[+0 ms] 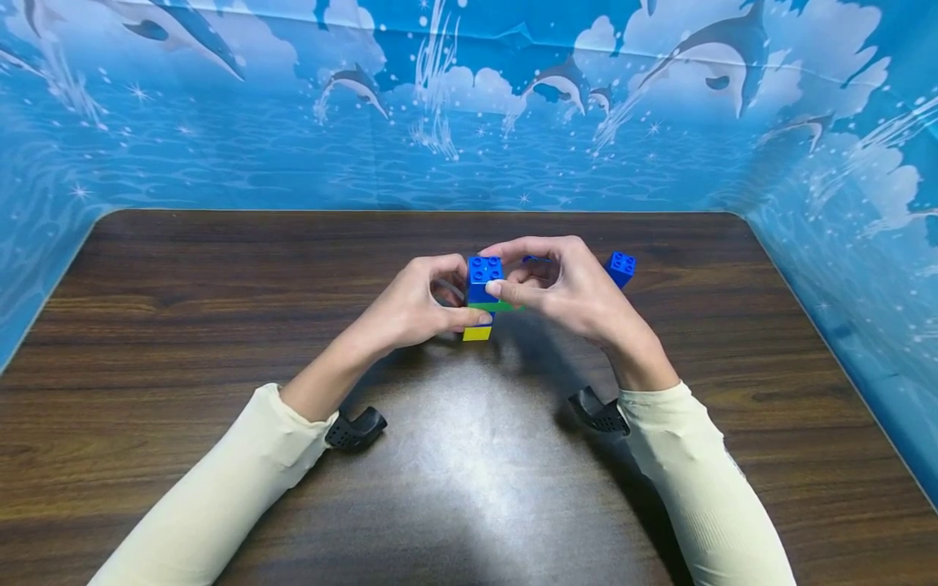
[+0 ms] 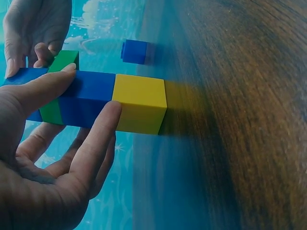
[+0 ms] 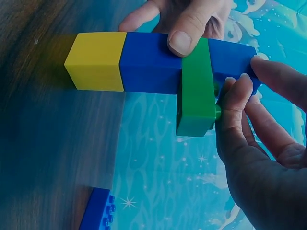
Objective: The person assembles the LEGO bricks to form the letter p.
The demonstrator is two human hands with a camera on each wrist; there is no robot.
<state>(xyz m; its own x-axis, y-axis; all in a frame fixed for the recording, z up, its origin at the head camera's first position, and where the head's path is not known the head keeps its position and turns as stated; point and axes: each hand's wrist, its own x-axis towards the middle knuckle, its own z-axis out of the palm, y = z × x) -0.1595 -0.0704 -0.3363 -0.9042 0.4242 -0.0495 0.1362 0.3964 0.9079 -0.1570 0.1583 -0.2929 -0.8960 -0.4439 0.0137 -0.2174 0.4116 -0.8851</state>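
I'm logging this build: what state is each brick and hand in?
Stack: upright, held
Yellow brick: at the bottom
Middle blue brick: on the yellow one
Green brick: overhanging to the right, studs showing there
Top blue brick: on the green, studs bare
Loose blue brick: apart, studs up
Left hand: gripping the stack
Right hand: pinching the top blue brick

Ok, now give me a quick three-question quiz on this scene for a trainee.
1. Which colour is the bottom brick of the tower? a) green, b) yellow, c) blue.
2. True or false: the right hand holds the top brick.
3. Fill the gap: the brick jutting out sideways is coloured ...

Key: 1. b, yellow. 2. True. 3. Green.
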